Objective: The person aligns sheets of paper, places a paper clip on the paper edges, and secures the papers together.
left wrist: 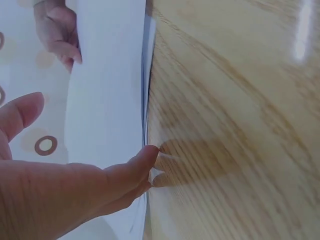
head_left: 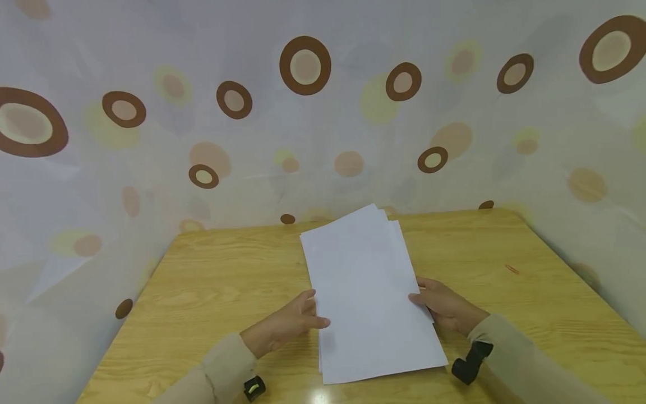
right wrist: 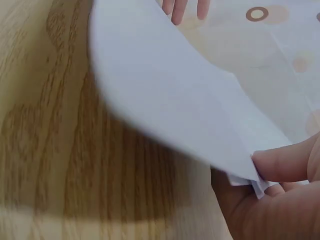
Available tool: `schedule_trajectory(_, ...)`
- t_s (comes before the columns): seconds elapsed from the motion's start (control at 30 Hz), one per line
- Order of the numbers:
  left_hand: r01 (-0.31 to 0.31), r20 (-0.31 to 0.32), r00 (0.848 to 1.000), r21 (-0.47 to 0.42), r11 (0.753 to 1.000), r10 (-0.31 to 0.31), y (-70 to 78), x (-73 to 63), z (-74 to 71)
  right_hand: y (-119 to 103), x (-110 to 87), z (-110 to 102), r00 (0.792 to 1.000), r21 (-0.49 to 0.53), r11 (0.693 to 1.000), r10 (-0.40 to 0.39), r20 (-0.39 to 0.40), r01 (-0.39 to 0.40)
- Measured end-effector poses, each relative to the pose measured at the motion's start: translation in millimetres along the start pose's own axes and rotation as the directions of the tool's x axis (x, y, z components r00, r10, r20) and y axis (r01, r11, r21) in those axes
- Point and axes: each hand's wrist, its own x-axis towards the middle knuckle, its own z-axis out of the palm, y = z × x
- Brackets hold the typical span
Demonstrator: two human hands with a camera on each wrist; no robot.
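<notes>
A loose stack of white paper sheets (head_left: 368,303) stands over the table, its sheets slightly fanned at the top and right edges. My right hand (head_left: 449,306) pinches the stack's right edge, thumb on the front face and fingers behind. In the right wrist view, the sheets (right wrist: 165,95) bow away from that grip. My left hand (head_left: 287,325) is at the opposite edge. The left wrist view has its fingers (left wrist: 130,172) fairly straight against the edges of the paper, while its thumb (left wrist: 30,107) stands apart from them.
The wooden table (head_left: 227,280) has light grain. A small red paper clip (head_left: 512,269) lies on it to the right. Behind and at both sides hangs a pale sheet (head_left: 323,129) with brown rings and coloured dots.
</notes>
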Motion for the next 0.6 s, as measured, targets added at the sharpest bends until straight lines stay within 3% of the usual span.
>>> schedule_trajectory(0.13,0.0,-0.052,0.999,0.011,1.0,0.001,-1.1,0.3,-1.6,-1,1.6,-1,1.0,0.008,1.0,0.001,0.007,-0.001)
schedule_trajectory(0.27,-0.011,-0.163,0.987,-0.013,1.0,0.009,-1.4,5.0,-4.2,-3,1.3,-3,0.999,0.043,0.999,-0.026,0.03,0.025)
schedule_trajectory(0.43,-0.113,-0.276,0.959,-0.134,0.985,0.073,-1.0,17.0,-9.6,-7,0.0,-3,0.994,0.081,0.994,-0.078,0.072,0.072)
schedule_trajectory(0.6,-0.189,-0.321,0.939,-0.178,0.966,0.125,1.7,26.2,-10.7,-4,-1.0,-1,0.991,0.092,0.99,-0.113,0.077,0.106)
